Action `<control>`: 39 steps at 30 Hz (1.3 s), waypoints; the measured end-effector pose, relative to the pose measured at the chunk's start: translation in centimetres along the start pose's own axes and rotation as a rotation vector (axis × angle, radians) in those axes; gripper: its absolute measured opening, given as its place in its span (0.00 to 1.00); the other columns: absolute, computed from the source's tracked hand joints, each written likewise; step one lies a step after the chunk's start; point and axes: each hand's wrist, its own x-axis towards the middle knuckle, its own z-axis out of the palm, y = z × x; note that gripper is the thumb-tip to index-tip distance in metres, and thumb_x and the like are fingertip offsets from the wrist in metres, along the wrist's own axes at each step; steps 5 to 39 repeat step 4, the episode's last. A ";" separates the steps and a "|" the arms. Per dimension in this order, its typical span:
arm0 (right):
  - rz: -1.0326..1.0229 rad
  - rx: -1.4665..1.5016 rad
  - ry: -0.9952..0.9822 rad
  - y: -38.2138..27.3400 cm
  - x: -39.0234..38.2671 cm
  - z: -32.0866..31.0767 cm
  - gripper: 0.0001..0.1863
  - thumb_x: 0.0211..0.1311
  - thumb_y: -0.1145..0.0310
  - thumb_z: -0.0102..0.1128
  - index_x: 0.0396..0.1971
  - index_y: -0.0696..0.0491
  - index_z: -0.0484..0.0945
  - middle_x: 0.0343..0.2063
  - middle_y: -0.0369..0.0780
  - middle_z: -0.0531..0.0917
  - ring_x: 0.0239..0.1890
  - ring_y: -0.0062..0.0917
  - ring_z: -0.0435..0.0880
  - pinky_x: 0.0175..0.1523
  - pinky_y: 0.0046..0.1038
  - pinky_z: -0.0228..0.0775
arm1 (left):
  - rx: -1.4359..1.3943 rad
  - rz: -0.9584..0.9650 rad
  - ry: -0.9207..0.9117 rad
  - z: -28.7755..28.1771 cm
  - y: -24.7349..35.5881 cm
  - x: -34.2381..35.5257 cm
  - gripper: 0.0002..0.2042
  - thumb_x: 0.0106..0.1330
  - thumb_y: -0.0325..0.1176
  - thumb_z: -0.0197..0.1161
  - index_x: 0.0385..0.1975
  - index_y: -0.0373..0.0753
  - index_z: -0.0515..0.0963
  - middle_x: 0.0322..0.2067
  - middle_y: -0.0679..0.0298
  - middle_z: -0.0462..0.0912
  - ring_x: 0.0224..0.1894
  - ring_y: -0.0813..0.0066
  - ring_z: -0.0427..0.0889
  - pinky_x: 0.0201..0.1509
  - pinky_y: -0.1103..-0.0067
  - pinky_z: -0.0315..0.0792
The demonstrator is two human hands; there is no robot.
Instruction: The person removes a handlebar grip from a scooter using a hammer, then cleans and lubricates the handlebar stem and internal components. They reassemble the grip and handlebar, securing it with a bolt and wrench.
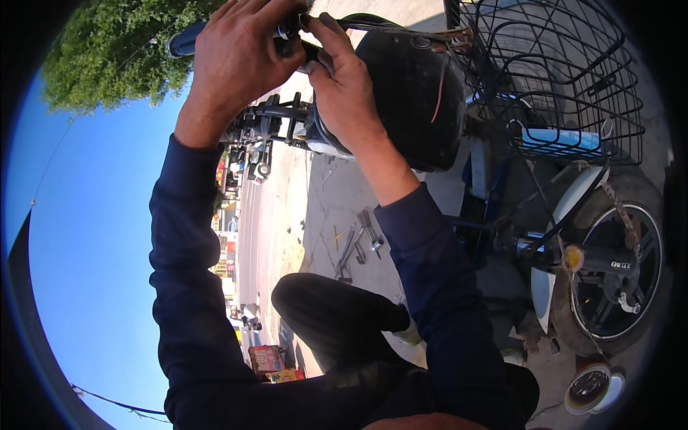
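At the top of the head view, both my hands are raised to the handlebar (pixel 188 41) of a small bike, whose dark grip sticks out beyond my left hand. My left hand (pixel 240 61) is closed around the bar, its thumb bent toward the right. Close beside it, my right hand (pixel 345 93) has its thumb and fingers curled together at a dark fitting on the bar; what they pinch is hidden. A large black panel (pixel 412 93) sits just right of my right hand. Across it hangs a thin red wire (pixel 440 89), and cables run along its top.
A black wire basket (pixel 566 64) is at the upper right, above a wheel (pixel 620 269) with a pale mudguard (pixel 577 195). Several hand tools (pixel 351 251) lie on the ground. Two bowl-like containers (pixel 589 389) sit lower right. My bent knee (pixel 322 301) is below the hands.
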 end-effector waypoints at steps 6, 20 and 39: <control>-0.010 0.087 -0.024 -0.4 0.3 0.0 0.32 0.63 0.88 0.48 0.68 0.51 0.73 0.74 0.51 0.63 0.76 0.44 0.63 0.79 0.35 0.55 | -0.005 0.026 0.003 0.8 -1.0 -0.3 0.20 0.49 0.34 0.73 0.44 0.39 0.81 0.39 0.56 0.85 0.42 0.53 0.83 0.53 0.63 0.75; -0.010 0.087 -0.024 -0.4 0.3 0.0 0.32 0.63 0.88 0.48 0.68 0.51 0.73 0.74 0.51 0.63 0.76 0.44 0.63 0.79 0.35 0.55 | -0.005 0.026 0.003 0.8 -1.0 -0.3 0.20 0.49 0.34 0.73 0.44 0.39 0.81 0.39 0.56 0.85 0.42 0.53 0.83 0.53 0.63 0.75; -0.010 0.087 -0.024 -0.4 0.3 0.0 0.32 0.63 0.88 0.48 0.68 0.51 0.73 0.74 0.51 0.63 0.76 0.44 0.63 0.79 0.35 0.55 | -0.005 0.026 0.003 0.8 -1.0 -0.3 0.20 0.49 0.34 0.73 0.44 0.39 0.81 0.39 0.56 0.85 0.42 0.53 0.83 0.53 0.63 0.75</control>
